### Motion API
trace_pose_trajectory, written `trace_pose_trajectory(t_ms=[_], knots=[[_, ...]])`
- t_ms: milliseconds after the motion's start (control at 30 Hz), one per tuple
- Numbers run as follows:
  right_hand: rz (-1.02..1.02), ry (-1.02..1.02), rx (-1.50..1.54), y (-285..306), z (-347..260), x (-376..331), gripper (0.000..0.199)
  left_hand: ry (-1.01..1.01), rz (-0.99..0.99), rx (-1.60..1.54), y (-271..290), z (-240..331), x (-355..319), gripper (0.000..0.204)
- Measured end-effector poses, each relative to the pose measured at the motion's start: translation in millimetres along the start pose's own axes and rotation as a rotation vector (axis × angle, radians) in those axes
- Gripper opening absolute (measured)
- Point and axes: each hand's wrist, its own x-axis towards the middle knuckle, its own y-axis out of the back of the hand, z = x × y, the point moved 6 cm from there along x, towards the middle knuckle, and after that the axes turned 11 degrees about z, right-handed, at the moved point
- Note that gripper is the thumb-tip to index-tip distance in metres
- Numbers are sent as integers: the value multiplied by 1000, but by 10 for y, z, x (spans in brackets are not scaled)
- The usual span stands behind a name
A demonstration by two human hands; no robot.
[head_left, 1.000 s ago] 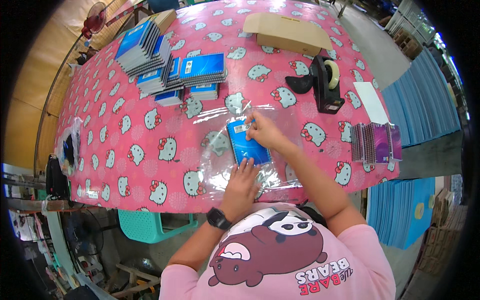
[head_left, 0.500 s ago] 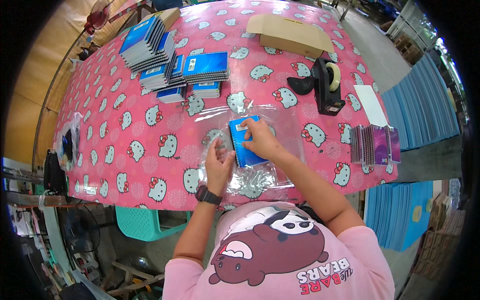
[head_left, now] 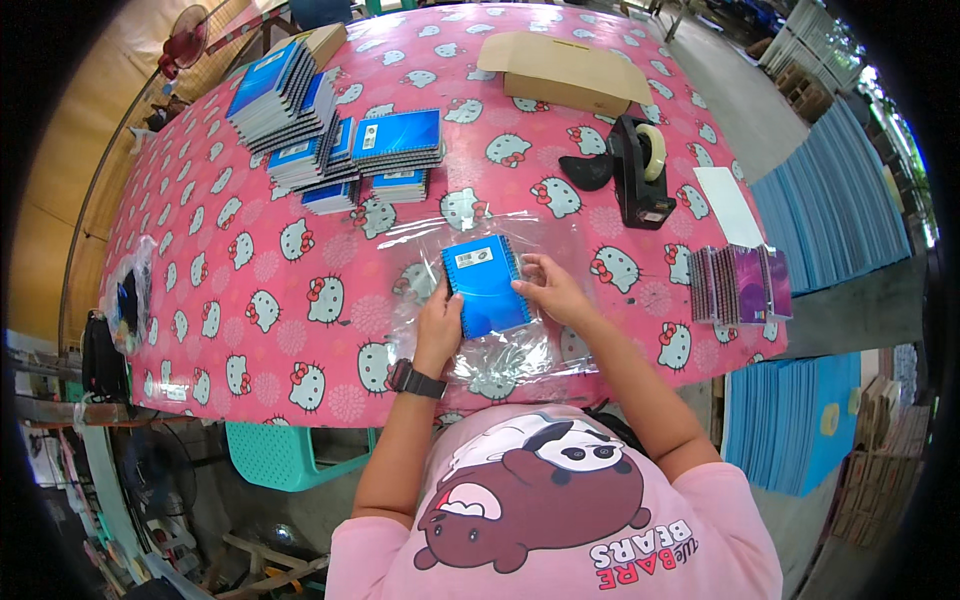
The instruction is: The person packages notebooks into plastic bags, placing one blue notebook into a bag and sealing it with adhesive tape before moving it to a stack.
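Note:
A blue spiral notebook point(head_left: 490, 300) with a white label lies on a clear plastic sheet point(head_left: 545, 375) in front of me, its coil along the right side. My left hand point(head_left: 438, 325) grips its left edge, thumb on the cover's side and the other fingers partly hidden beyond the edge. At the coiled edge, my right hand point(head_left: 555, 292) holds the notebook from the right with thumb and bent fingers. Whether more notebooks lie under this one, I cannot tell.
Stacks of blue notebooks point(head_left: 400, 135) stand at the far left. Farther right are an open cardboard box point(head_left: 570, 85) and a black tape dispenser point(head_left: 640, 175). Purple notebooks point(head_left: 745, 285) and a white card point(head_left: 727, 205) lie near the pink table's right edge.
The visible notebook's coil was on the left and is now on the right. My right hand has moved off the cover to the right edge; my left hand has closed on the left edge.

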Motion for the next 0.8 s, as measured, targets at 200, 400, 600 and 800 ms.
trace_pose_trajectory(t_ms=[200, 400, 600, 800], knots=[[9, 60, 68, -200, -37, -76, 68, 23, -20, 146, -75, 136, -40, 55], [163, 190, -494, -181, -278, -163, 71, 15, 77, 56, -138, 289, -101, 55], [340, 553, -566, -180, -618, -301, 75, -243, 137, 65, -20, 92, 42, 46], [164, 659, -801, -258, -692, -333, 65, -146, 142, 445, 29, 368, -123, 36]])
